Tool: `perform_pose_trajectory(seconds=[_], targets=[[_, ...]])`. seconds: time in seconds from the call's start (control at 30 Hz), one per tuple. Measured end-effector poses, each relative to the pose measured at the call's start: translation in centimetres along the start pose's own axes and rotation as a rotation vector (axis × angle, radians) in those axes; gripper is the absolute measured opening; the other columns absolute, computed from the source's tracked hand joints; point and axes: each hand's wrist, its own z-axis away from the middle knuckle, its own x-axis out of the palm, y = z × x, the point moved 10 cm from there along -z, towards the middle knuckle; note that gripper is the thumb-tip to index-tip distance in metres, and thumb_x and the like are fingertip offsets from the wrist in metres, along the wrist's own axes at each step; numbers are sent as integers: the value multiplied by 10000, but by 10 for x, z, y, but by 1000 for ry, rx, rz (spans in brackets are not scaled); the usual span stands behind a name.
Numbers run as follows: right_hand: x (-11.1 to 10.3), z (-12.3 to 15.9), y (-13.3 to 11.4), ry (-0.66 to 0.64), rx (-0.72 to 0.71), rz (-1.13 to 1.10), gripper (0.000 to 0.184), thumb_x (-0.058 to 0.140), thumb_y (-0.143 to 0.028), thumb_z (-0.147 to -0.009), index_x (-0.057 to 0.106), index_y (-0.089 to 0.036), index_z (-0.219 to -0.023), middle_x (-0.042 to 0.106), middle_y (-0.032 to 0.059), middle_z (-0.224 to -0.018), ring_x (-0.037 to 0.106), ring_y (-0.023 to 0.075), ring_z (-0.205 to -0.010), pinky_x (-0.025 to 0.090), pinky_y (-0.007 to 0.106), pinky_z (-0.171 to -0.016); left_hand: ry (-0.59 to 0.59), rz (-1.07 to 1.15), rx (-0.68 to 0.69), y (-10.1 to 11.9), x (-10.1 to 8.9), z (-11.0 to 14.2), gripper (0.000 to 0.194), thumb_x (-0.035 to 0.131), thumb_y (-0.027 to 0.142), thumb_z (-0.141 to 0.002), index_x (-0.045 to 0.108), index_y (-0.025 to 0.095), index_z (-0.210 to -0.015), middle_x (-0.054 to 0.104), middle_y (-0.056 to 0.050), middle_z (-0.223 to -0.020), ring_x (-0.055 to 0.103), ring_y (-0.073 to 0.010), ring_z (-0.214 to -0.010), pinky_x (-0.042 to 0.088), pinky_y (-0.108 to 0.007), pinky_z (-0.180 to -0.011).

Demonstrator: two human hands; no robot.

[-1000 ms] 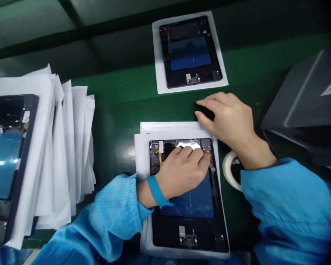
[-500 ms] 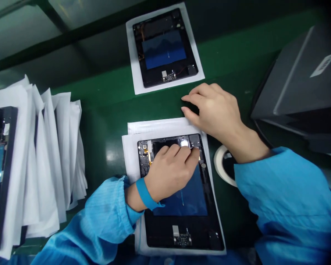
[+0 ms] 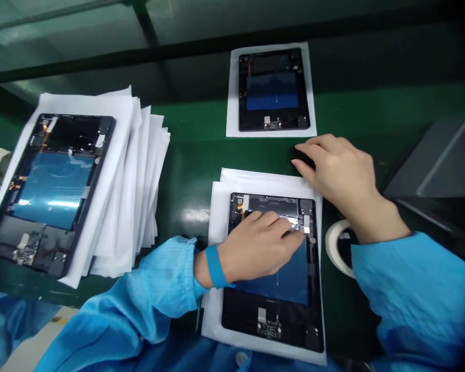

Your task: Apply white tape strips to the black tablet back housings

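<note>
An opened tablet (image 3: 271, 315) with a blue-covered panel and exposed circuit boards lies on white sheets (image 3: 217, 227) in front of me. Over its upper half rests my left hand (image 3: 259, 245), a blue band round the wrist. Its fingers are loosely bent and apart, their tips at the tablet's upper right; the thumb is hidden, and I make out nothing held. Beyond the sheets' upper right corner, my right hand (image 3: 341, 170) hovers or rests on the bench, which I cannot tell. Its thumb and forefinger are apart with nothing between them.
Another opened tablet (image 3: 273, 119) lies on white paper at the back. On the left, a tablet (image 3: 54, 191) tops a stack of white sheets or sleeves (image 3: 139, 196). A roll of tape (image 3: 335, 248) sits under my right forearm, and a grey box (image 3: 437, 160) stands at right.
The view has swung left, bringing more of the left stack into sight. My left fingers have loosened and opened a little on the tablet. The right hand keeps nearly the same pose.
</note>
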Motion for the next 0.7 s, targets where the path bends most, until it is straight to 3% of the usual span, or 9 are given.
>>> perform_pose_trajectory(seconds=[0.1,0.2,0.4,0.57,0.7], targets=[[1,-18,-6,-75,-26,47,319,541,-366,-964,690,-160,-1158,672,131,-1207,578,201,-898,280,316,-598,103,36,-7,-7,-8,29,198,495,239,-1001,673,153,-1001,621,-55,-919,548,-202,-879,403,-344,-723],[1,-39,-17,-160,-49,107,322,527,-304,-954,665,-152,-1201,652,141,-1236,593,211,-892,228,319,-590,152,72,3,-12,-4,43,233,488,238,-1000,677,162,-888,616,-43,-851,536,-193,-831,372,-347,-698],[15,-77,-34,-339,-111,210,345,487,-284,-975,688,-128,-1208,671,157,-1197,584,168,-761,204,326,-618,172,158,21,-12,5,38,230,516,262,-979,679,170,-846,626,-45,-841,543,-198,-802,343,-358,-703],[33,-100,-32,-375,-95,243,349,641,-378,-893,739,-142,-1131,713,134,-1106,601,149,-753,216,348,-639,154,202,26,-9,9,38,207,543,246,-947,673,169,-804,637,-56,-855,561,-208,-800,342,-367,-705],[42,-110,-37,-368,-104,215,404,562,-448,-908,771,-106,-959,733,142,-955,615,125,-714,237,361,-622,166,216,32,-9,10,39,211,538,223,-933,677,168,-784,641,-55,-840,575,-210,-784,355,-367,-694]])
